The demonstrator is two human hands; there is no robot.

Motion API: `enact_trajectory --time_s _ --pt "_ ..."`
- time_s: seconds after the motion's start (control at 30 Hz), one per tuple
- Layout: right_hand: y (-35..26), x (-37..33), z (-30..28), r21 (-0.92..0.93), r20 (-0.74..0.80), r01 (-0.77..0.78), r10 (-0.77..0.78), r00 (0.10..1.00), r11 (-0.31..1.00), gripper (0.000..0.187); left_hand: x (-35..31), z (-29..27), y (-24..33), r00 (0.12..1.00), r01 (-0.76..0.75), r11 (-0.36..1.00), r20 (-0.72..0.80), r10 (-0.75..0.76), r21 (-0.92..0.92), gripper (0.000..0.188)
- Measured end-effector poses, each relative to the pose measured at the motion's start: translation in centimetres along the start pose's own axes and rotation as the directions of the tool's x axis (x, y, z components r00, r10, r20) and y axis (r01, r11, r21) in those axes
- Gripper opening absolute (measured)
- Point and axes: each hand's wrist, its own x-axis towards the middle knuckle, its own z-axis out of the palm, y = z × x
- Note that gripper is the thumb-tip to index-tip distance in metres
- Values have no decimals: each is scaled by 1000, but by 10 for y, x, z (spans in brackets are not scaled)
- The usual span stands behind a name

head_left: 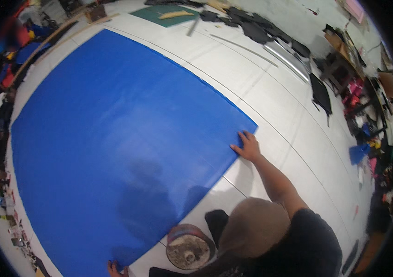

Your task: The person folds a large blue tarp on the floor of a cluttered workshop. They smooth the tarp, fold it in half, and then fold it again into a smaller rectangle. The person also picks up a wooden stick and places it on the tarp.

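Observation:
A large blue sheet [99, 124] lies spread flat on the white tiled floor, with a soft sheen across its middle. On its right corner rests my right hand [248, 147], fingers apart and pressed down near the edge. My left hand [117, 269] touches the sheet's near edge at the bottom of the view; its visible fingers are apart, and the rest is cut off by the frame. Between my hands, close to my knee, stands a round, dusty object [189, 251] with a small knob in its centre. It overlaps the near edge of the sheet.
A green cutting mat [164, 16] lies at the far side with a yellowish piece on it. Beyond the sheet are a long thin strip [245, 49], a silver bar [288, 62] and black fabric pieces [256, 31]. Clutter lines the left and right walls, including a dark stool [339, 69].

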Motion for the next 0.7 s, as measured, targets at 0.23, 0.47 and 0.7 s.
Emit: enact_trajectory --time_s 0.23,0.47,0.7 --pt "-1 27 -26 -115 101 -88 99 990 989 92 3 6 5 996 5 999 -85 -2 39 71" --pt "-8 43 -32 -54 308 -172 180 934 984 102 -15 23 -16 986 157 984 -49 -162 -89 68" --pt "-41 63 -55 -376 442 -91 265 857 922 103 3 -4 21 961 277 960 8 -277 -40 63"
